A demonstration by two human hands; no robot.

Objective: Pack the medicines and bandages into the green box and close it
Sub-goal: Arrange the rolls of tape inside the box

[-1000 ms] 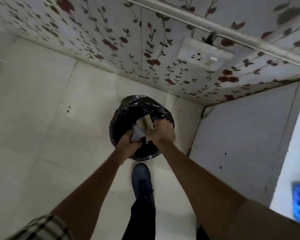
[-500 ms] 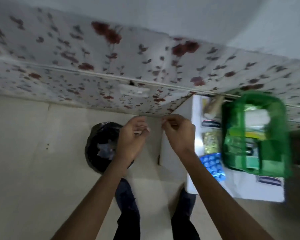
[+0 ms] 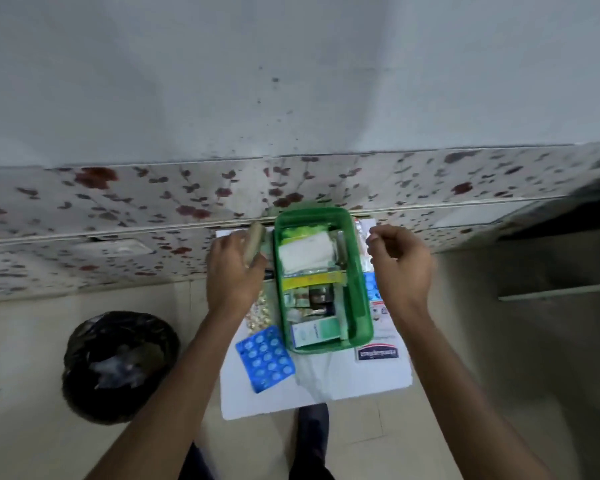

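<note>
Left hand: the left hand [image 3: 234, 271] reached over the desk's left side, fingers curled around a tan bandage roll [image 3: 254, 241], seemingly gripping it, though blur hid the exact contact
Right hand: the right hand [image 3: 400, 263] hovered just right of the box, fingers loosely curled with thumb and forefinger near each other, holding nothing I could make out
Green box: the green box [image 3: 359, 303] sat open on the white desk [image 3: 361, 379] between the two hands, its long axis running away from the person, already packed with white gauze, a yellow strip and small cartons
Key relation: the roll lay just beside the box's far left corner, so the left hand was the nearer one and the drop lay a short way to its right
Loose medicines: a blue blister pack [image 3: 265, 358] lay near the box's near left corner; a pale pill strip [image 3: 260, 311] lay partly under the left wrist; a flat sachet [image 3: 377, 353] sat near the right corner
Lid: not visible
</note>
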